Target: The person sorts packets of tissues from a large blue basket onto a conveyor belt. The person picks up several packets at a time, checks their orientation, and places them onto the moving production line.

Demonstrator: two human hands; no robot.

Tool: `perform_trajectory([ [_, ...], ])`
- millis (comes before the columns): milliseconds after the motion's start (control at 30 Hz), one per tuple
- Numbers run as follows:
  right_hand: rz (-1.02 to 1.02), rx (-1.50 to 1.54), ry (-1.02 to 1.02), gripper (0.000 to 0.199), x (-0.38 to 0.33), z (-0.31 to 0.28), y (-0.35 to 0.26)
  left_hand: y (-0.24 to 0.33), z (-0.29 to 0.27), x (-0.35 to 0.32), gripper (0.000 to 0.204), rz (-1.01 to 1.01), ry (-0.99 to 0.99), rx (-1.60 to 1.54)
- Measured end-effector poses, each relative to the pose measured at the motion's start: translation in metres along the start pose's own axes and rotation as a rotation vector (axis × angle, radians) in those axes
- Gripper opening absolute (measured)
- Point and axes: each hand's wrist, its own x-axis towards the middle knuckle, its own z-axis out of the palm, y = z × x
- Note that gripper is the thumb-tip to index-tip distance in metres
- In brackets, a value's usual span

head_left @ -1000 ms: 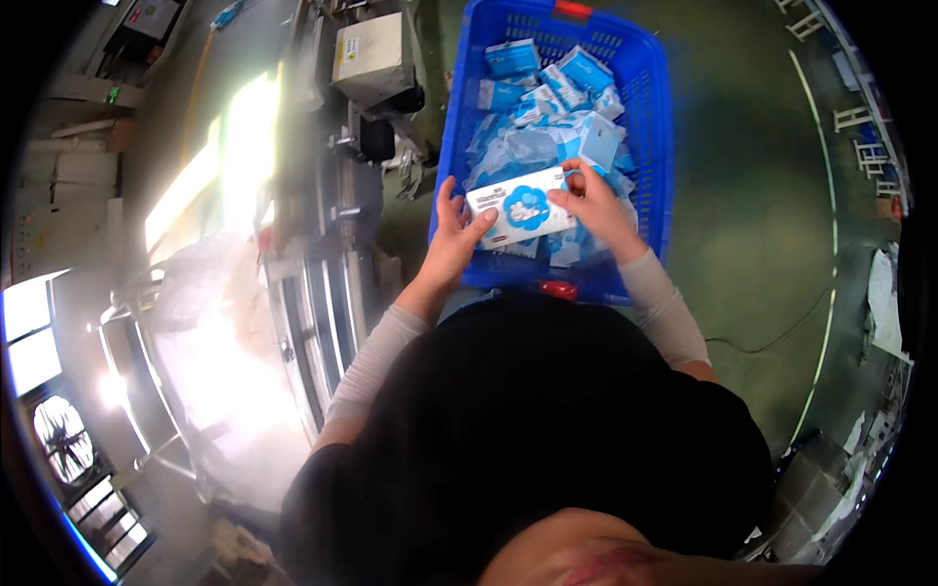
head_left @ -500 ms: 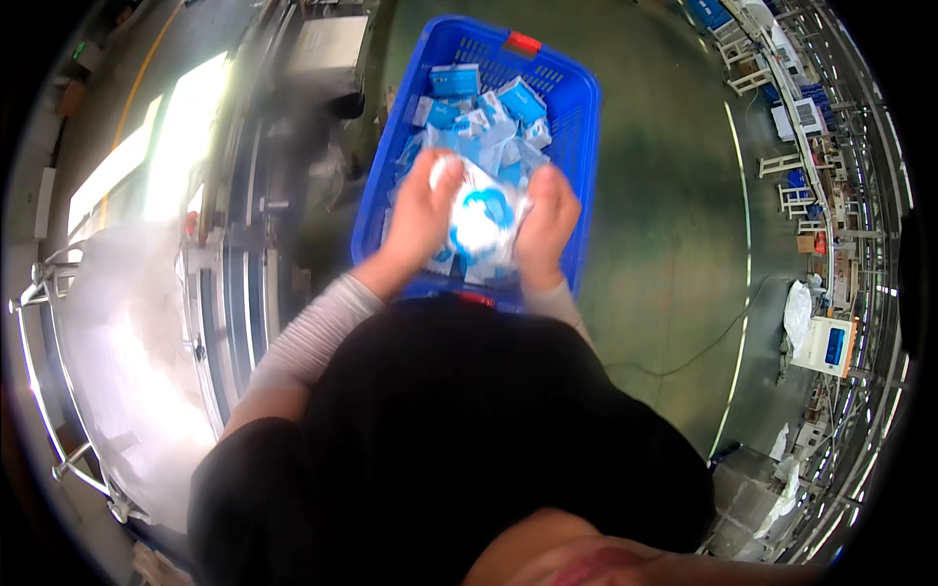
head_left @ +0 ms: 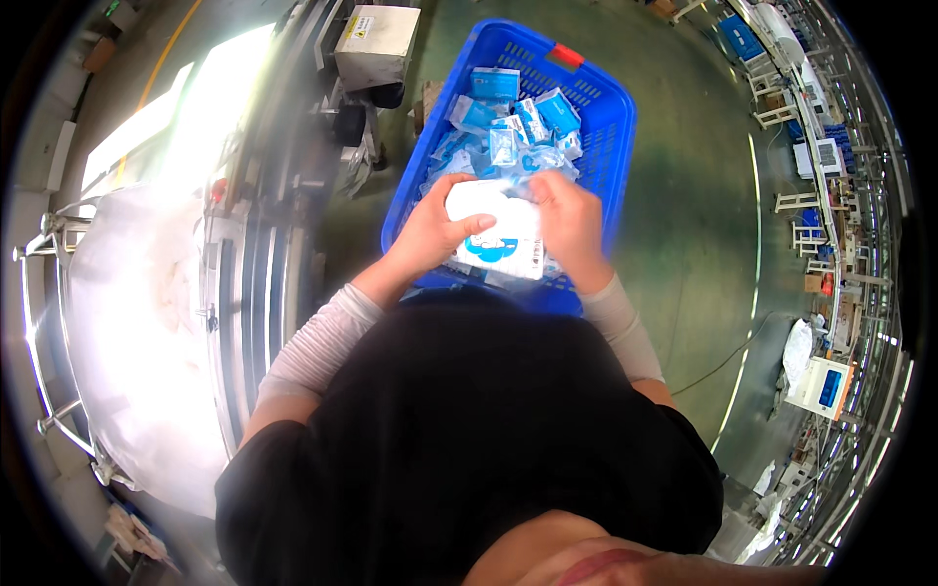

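You held one white packet [head_left: 496, 234] with a blue picture on it, up over the near end of the blue basket [head_left: 611, 146]. Both of your hands were on it. Your left hand [head_left: 430, 232] was wrapped around its left side, with the thumb lying across the front. Your right hand [head_left: 570, 223] was closed on its right top edge, fingers curled over it. So each grip was shut tight on that one packet, not open.

Under it, the basket was full of many more small blue and clear packets [head_left: 513, 132], all in a loose pile. Only this one was lifted out, so I think most of the work was left to do. I could not tell if the packet was torn open or not.

The basket sat on the green floor [head_left: 684, 244], just in front of your body. To your left stood a long shiny metal machine [head_left: 244, 244] with a grey box [head_left: 376, 44] at its far end. Far off to your right were white racks [head_left: 811, 195].
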Motion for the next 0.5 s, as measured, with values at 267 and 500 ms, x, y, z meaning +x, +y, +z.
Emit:
perform_trajectory([
  [267,0.475,0.430,0.269,0.027,-0.010,-0.012,0.142,0.042,-0.005,-0.023,0.098,0.379,-0.227,0.183],
  [500,0.372,0.941,-0.140,0.076,-0.027,-0.005,0.044,0.041,0.005,-0.009,0.069,0.205,0.047,-0.240],
])
